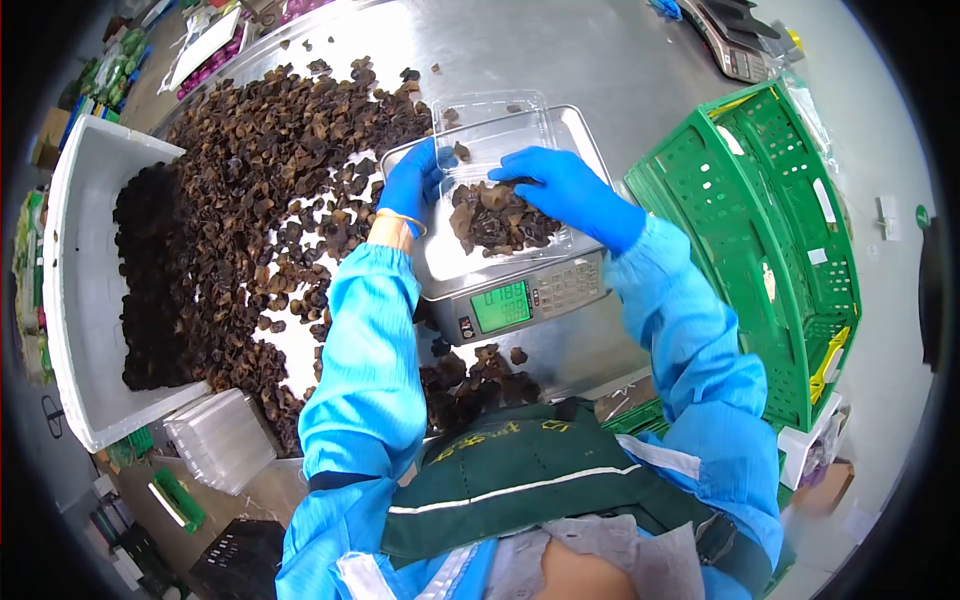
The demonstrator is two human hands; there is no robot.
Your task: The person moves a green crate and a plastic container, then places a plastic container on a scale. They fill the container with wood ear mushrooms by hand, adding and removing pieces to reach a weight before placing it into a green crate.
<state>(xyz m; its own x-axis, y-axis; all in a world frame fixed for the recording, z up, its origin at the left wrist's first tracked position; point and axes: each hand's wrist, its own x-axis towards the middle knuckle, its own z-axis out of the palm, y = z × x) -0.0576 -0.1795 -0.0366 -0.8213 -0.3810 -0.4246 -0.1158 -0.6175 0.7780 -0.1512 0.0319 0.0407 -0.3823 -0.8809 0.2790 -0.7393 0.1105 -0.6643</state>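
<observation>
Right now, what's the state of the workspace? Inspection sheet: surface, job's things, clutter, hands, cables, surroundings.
Surface: metal table, dark pieces scattered across its left part.
Job's things: clear container with dark pieces, on lit scale.
Clutter: white box with more pieces; clear plastic stack.
Left hand: gloved, at container's left edge.
Right hand: gloved, fingers at the pieces.
Cables: nothing seen.
Surroundings: green crates at right; second scale beyond.
</observation>
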